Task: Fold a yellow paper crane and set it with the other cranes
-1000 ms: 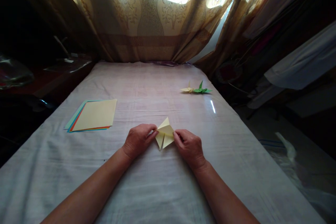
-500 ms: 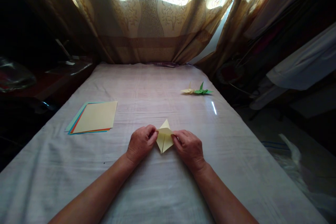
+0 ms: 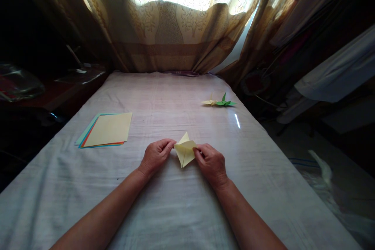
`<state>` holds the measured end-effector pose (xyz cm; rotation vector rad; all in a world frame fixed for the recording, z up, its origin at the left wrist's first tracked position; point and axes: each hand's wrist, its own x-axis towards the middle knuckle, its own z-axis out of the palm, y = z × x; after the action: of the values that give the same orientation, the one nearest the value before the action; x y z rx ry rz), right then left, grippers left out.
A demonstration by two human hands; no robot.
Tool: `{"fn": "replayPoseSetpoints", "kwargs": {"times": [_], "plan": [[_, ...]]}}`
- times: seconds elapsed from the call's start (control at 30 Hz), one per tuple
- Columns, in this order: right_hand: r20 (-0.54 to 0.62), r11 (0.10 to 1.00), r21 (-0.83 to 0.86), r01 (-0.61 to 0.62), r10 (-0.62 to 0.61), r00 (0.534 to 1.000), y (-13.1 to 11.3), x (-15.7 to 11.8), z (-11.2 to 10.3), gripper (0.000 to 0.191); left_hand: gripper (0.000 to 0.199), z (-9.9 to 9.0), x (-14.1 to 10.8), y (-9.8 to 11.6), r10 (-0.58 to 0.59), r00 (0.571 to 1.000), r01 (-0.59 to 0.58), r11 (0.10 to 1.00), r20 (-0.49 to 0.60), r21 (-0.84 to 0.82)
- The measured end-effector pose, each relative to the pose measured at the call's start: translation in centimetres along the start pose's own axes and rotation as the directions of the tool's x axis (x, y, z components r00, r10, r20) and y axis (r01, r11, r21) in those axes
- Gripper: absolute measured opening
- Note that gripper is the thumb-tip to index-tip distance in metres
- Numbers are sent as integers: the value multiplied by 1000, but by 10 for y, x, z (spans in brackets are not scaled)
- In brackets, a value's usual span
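A pale yellow folded paper (image 3: 185, 153) stands between my hands, its top point upward and its lower point toward me. My left hand (image 3: 156, 157) pinches the paper's left corner between thumb and fingers. On the other side, my right hand (image 3: 211, 164) grips the right edge, fingers curled. The upper part of the paper is spread apart, with a flap across its middle.
A stack of coloured square sheets (image 3: 108, 129) lies to the left on the white cloth (image 3: 164, 211). Farther back at right sit a cream folded figure (image 3: 209, 102) and a green one (image 3: 225, 102). A patterned curtain (image 3: 164, 47) hangs behind.
The paper's flaps have spread wider and the paper has shifted slightly right. My right hand has moved a little outward with its edge. The view has shifted slightly.
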<state>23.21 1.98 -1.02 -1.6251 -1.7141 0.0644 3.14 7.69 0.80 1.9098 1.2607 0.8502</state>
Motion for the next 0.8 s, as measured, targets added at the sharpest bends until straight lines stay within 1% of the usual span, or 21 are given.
{"fn": "replayPoseSetpoints", "kwargs": {"times": [0.2,0.4,0.47,0.57,0.63,0.7,0.8], "plan": [[-2,1000,2,-17,17,1000,-1,2,2,23,32,1,2,-1,-3,998,7,997,65,-74],[-13,999,6,-38,38,999,-4,4,3,24,32,-1,2,-3,-27,995,39,991,97,-124],[-15,999,14,-42,42,999,-4,4,3,24,33,-2,2,-3,-16,995,29,991,99,-128],[-29,999,14,-39,40,999,-4,4,4,25,34,-4,2,-2,33,994,-19,991,106,-130],[-33,999,16,-29,30,999,-5,4,4,25,34,-5,-1,1,73,989,-61,994,130,-95],[-33,999,23,-25,25,999,-5,3,3,23,32,-5,-4,5,88,987,-88,996,133,-8],[-20,1000,16,-5,6,1000,-5,2,2,22,24,-2,-7,9,79,995,-87,986,60,145]]}}
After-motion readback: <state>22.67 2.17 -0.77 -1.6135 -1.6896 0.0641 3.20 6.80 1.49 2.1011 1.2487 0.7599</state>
